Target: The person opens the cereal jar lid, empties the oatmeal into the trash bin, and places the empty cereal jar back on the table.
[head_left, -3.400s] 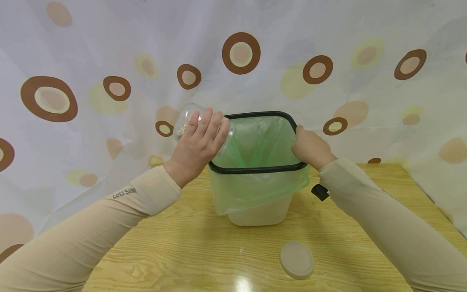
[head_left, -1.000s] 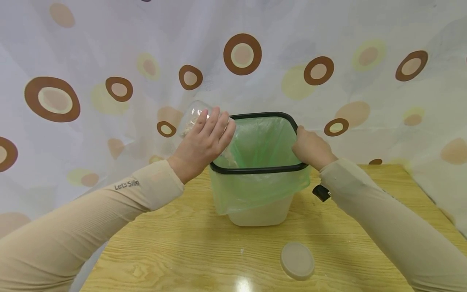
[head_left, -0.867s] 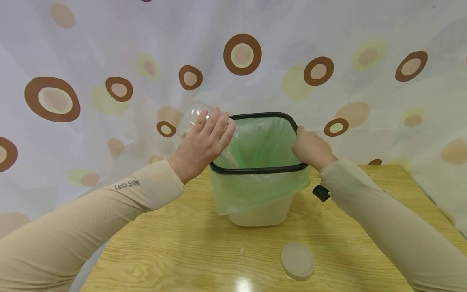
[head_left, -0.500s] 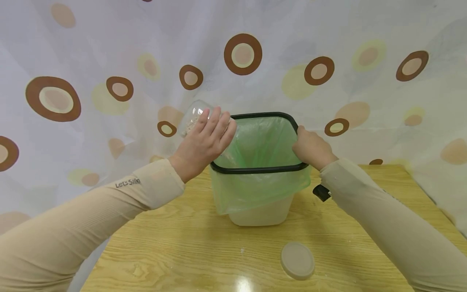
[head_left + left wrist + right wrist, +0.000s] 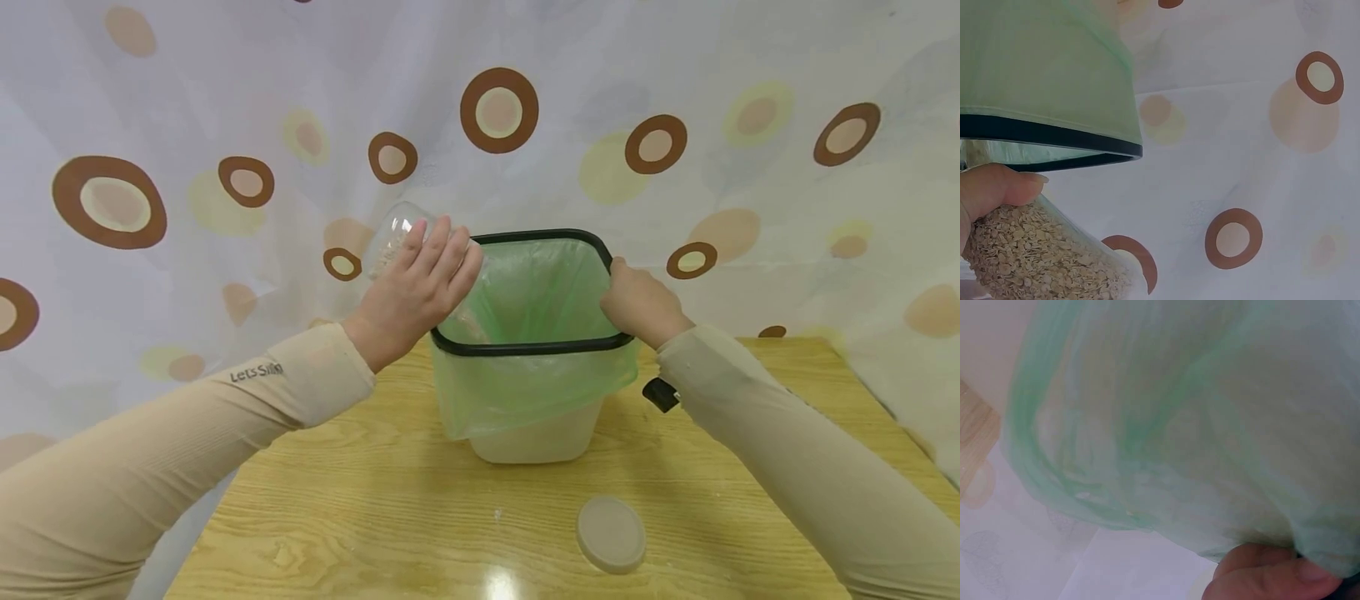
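Observation:
My left hand (image 5: 420, 287) grips a clear jar (image 5: 396, 227), tilted mouth-down over the left side of a trash bin (image 5: 536, 442). Oat flakes (image 5: 1035, 256) fill much of the jar in the left wrist view, where the thumb presses its side. Below the hand, a pale stream of flakes (image 5: 471, 323) falls into the bin. A green bag (image 5: 540, 387) lines the bin and folds over its outside, under a black rim (image 5: 536, 348). My right hand (image 5: 641, 304) holds that rim at the right side. In the right wrist view, its fingers (image 5: 1266, 581) pinch the bag's edge.
A round beige lid (image 5: 611, 535) lies on the wooden table (image 5: 360, 508) in front of the bin. Something small and black (image 5: 660, 395) shows beside the right cuff. Behind the table hangs a white curtain with brown circles (image 5: 498, 110).
Since the earliest frame the jar has moved slightly right and up. The stream of flakes shows a second ago, is hardly visible half a second ago, and shows again now. The right hand stays put.

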The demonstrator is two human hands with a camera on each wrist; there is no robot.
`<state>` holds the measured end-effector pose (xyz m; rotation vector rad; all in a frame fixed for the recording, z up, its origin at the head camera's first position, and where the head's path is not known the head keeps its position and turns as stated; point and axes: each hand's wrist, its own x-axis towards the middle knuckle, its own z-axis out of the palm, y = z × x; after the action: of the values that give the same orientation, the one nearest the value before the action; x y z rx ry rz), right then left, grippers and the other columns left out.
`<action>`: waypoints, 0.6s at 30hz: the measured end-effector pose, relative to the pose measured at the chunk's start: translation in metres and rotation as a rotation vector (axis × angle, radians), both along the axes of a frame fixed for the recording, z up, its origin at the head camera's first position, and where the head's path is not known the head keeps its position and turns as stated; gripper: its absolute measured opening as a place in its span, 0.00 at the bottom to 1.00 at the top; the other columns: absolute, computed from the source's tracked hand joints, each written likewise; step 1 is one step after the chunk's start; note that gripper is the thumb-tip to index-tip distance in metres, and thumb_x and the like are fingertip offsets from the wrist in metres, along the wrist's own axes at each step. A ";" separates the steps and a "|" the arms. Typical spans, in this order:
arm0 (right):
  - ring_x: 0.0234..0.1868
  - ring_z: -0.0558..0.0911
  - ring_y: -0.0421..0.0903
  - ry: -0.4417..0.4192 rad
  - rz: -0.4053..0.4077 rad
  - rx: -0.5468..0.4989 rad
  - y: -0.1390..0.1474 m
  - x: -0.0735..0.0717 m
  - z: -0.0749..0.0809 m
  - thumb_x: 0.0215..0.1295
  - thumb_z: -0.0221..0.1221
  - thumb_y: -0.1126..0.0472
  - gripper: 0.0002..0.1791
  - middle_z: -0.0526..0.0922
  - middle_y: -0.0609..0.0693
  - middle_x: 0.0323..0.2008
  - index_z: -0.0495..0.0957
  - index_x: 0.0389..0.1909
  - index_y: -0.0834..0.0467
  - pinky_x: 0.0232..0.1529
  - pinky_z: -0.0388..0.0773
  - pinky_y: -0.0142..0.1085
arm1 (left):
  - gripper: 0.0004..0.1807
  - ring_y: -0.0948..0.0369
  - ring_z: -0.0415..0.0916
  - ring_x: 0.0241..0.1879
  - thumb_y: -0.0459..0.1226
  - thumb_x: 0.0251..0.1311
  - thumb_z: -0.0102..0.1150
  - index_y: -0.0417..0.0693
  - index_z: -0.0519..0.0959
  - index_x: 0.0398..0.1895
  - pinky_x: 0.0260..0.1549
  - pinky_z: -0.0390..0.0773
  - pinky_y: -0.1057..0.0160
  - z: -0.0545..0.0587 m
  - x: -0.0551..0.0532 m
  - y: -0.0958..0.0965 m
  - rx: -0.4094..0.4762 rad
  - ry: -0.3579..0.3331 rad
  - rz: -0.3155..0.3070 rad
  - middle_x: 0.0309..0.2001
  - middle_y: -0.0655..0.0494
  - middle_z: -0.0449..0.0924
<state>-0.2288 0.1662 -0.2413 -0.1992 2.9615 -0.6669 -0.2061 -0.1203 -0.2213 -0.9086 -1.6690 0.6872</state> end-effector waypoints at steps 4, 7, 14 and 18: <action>0.13 0.58 0.44 -0.002 -0.002 0.009 -0.001 0.000 0.001 0.65 0.38 0.67 0.36 0.66 0.53 0.15 0.40 0.72 0.74 0.16 0.57 0.35 | 0.21 0.46 0.72 0.56 0.27 0.55 0.59 0.37 0.69 0.53 0.58 0.68 0.50 0.001 0.001 -0.002 -0.019 -0.016 0.030 0.53 0.41 0.73; 0.14 0.59 0.45 0.000 -0.007 0.015 -0.001 0.001 0.001 0.65 0.38 0.67 0.36 0.66 0.54 0.16 0.40 0.72 0.74 0.17 0.58 0.35 | 0.21 0.46 0.71 0.56 0.27 0.55 0.59 0.37 0.68 0.53 0.59 0.68 0.50 0.002 0.002 0.000 -0.029 -0.027 0.037 0.53 0.41 0.73; 0.14 0.59 0.44 0.000 -0.006 0.014 -0.001 0.000 0.001 0.66 0.37 0.67 0.35 0.66 0.53 0.16 0.41 0.72 0.74 0.16 0.58 0.35 | 0.22 0.46 0.71 0.56 0.28 0.55 0.59 0.37 0.68 0.54 0.60 0.67 0.50 0.002 0.002 0.002 -0.046 -0.026 0.056 0.53 0.41 0.73; 0.13 0.58 0.44 -0.003 -0.002 0.007 -0.001 0.000 0.001 0.66 0.37 0.67 0.35 0.66 0.53 0.15 0.41 0.72 0.74 0.16 0.57 0.35 | 0.22 0.46 0.71 0.56 0.29 0.55 0.60 0.37 0.69 0.54 0.59 0.67 0.50 0.001 0.002 0.002 -0.052 -0.017 0.063 0.54 0.42 0.73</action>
<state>-0.2291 0.1657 -0.2403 -0.1941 2.9611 -0.6558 -0.2042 -0.1180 -0.2199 -0.9037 -1.7078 0.7712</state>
